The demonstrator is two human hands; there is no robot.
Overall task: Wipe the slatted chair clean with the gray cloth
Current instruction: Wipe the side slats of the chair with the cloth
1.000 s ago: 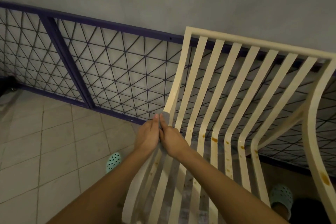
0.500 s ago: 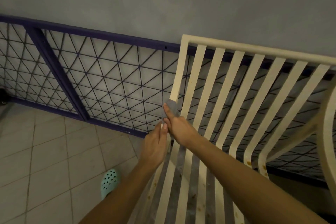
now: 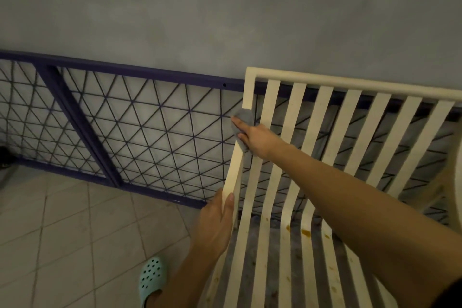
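Currently | right arm stretched forward, right hand [image 3: 256, 138] fingers curled, pressing cloth [image 3: 244, 117] onto leftmost slat of chair [image 3: 350, 82] | left hand [image 3: 217, 223] lower, fingers gripping same slat

Purple lattice railing [image 3: 140, 130] along gray wall [image 3: 225, 12]; tiled floor [image 3: 75, 232]; mint perforated clog [image 3: 151, 279] bottom left.
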